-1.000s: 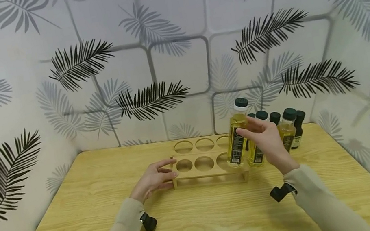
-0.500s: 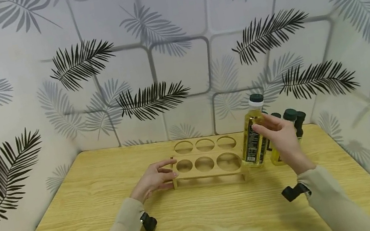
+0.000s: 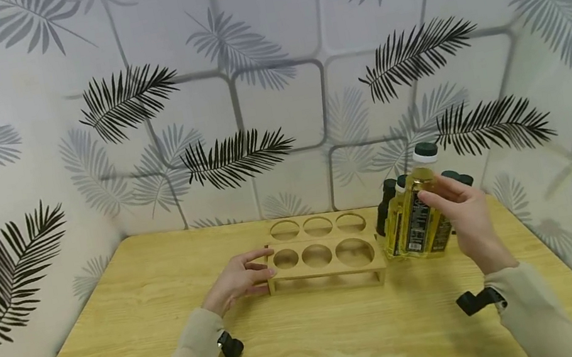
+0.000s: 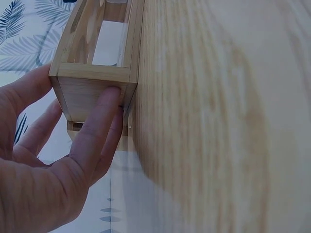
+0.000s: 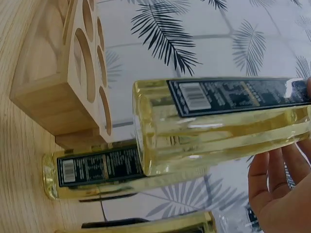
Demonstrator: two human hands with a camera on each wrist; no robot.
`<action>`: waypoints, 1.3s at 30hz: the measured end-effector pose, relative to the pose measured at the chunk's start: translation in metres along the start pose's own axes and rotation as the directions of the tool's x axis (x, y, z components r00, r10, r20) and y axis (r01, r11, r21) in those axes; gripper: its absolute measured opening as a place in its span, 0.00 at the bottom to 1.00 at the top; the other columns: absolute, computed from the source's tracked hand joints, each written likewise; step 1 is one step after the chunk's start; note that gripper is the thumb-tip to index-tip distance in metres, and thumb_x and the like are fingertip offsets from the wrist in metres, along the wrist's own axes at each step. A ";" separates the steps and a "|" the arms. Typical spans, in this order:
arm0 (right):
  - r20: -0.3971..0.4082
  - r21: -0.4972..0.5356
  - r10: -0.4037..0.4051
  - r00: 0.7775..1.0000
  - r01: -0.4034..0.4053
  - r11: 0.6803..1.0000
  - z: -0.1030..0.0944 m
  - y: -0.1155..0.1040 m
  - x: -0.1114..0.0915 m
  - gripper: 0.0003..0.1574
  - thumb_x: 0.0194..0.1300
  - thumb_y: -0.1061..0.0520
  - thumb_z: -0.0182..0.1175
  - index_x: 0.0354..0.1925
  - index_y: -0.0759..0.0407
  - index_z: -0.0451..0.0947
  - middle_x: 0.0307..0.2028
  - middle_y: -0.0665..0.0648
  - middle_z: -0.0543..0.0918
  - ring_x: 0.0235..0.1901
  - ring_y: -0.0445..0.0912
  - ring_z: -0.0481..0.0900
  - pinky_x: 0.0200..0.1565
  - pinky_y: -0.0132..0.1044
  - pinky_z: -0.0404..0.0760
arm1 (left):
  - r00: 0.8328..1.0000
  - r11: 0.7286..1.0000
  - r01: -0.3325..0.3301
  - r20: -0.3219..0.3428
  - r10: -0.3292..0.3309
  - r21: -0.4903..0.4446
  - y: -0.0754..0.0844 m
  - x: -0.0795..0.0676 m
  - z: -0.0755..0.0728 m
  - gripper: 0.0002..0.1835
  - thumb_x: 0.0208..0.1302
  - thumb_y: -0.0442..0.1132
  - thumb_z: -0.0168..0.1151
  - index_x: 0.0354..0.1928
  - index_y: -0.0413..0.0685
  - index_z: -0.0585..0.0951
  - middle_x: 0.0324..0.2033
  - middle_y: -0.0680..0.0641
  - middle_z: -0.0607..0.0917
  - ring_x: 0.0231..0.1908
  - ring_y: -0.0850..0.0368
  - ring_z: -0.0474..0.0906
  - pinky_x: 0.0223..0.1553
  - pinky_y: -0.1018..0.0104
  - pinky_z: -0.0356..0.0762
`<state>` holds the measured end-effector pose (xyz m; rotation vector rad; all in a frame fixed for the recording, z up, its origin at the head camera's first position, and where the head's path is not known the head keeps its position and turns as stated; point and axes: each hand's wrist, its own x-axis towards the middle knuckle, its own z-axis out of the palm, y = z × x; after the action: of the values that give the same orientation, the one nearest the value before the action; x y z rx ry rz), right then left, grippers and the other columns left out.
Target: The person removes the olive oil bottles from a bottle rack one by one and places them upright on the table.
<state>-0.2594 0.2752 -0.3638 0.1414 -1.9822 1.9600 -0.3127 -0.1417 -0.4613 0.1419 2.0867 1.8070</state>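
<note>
My right hand grips the upper part of a clear bottle of yellow oil with a dark label and dark green cap. The bottle leans slightly, and in the right wrist view its base is off the table, in front of another oil bottle. To the left, a two-tier wooden bottle rack with round holes stands beside the bottles. My left hand touches the rack's left end; the left wrist view shows fairly straight fingers against the end panel.
Several more bottles stand behind the held one, partly hidden, among them a dark one and one with a green cap. Patterned walls close off the back and sides of the wooden table.
My right hand has carried the oil bottle rightward, from over the rack's right hole to in front of the other bottles. The left hand and rack stay put.
</note>
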 end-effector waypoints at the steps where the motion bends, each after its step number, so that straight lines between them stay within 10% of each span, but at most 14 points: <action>1: -0.003 0.019 -0.001 1.000 0.001 1.000 -0.002 0.000 -0.001 0.44 0.64 0.59 0.66 0.72 0.69 0.60 0.43 0.34 0.83 0.46 0.29 0.79 0.46 0.19 0.78 | 1.000 1.000 0.001 0.001 -0.001 0.000 -0.001 0.000 0.000 0.30 0.64 0.35 0.67 0.68 0.55 0.73 0.58 0.35 0.73 0.46 0.52 0.82 0.49 0.52 0.84; 9: -0.017 0.110 -0.033 0.999 0.035 0.993 -0.020 0.005 0.000 0.41 0.66 0.63 0.63 0.72 0.70 0.58 0.48 0.36 0.79 0.50 0.30 0.76 0.48 0.19 0.77 | 1.000 1.000 0.002 -0.018 -0.001 0.010 -0.005 -0.002 0.001 0.28 0.63 0.36 0.67 0.66 0.56 0.75 0.57 0.35 0.74 0.45 0.52 0.83 0.48 0.52 0.84; 21: -0.044 0.227 -0.134 0.990 0.140 0.964 -0.048 0.010 0.005 0.22 0.67 0.69 0.59 0.52 0.47 0.84 0.41 0.42 0.87 0.41 0.33 0.83 0.42 0.22 0.79 | 1.000 1.000 -0.003 -0.006 0.003 -0.008 -0.005 -0.003 0.001 0.29 0.63 0.36 0.67 0.67 0.56 0.74 0.58 0.34 0.73 0.47 0.52 0.82 0.49 0.53 0.84; 39: -0.008 0.241 -0.196 0.980 0.193 0.951 -0.086 0.024 0.005 0.21 0.70 0.68 0.55 0.58 0.57 0.80 0.47 0.45 0.86 0.45 0.34 0.81 0.45 0.21 0.79 | 1.000 1.000 -0.005 -0.014 0.005 0.008 -0.002 -0.001 0.001 0.29 0.64 0.36 0.67 0.67 0.57 0.74 0.57 0.35 0.73 0.45 0.52 0.83 0.48 0.53 0.84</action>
<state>-0.2567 0.3612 -0.3861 0.3988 -1.6608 2.0657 -0.3113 -0.1418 -0.4630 0.1369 2.1055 1.8077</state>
